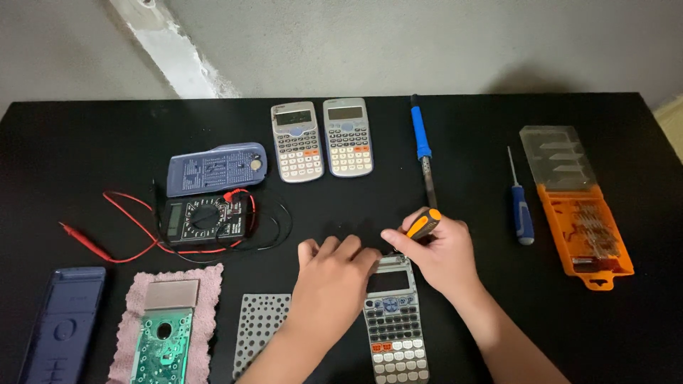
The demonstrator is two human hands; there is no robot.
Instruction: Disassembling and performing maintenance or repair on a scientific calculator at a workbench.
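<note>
The right hand [442, 252] is clenched around a screwdriver with an orange and black handle [424, 224], its handle poking up between thumb and forefinger and its tip aimed down at the top edge of a grey calculator [395, 323]. The left hand [333, 274] lies flat with fingers spread, pressing on the calculator's upper left corner and grasping nothing. The calculator lies face up at the near middle of the black tabletop [462, 142], lengthwise toward the person, with a dark display window, a bluish round pad below it, rows of dark small keys and then pale larger keys with a few orange ones.

Just left of it lies a grey perforated key sheet [260, 328]. Further left, a green circuit board [162, 341] rests on a pink cloth [136, 291], beside a dark blue case shell [62, 327]. Behind them sits a black multimeter [205, 220] with red and black leads, and a blue calculator cover [217, 168]. Two more calculators [322, 139] lie side by side at the far middle. To the right are a blue-handled soldering iron [425, 149], a small blue screwdriver [521, 206] and an orange bit case [580, 213] with a clear lid.
</note>
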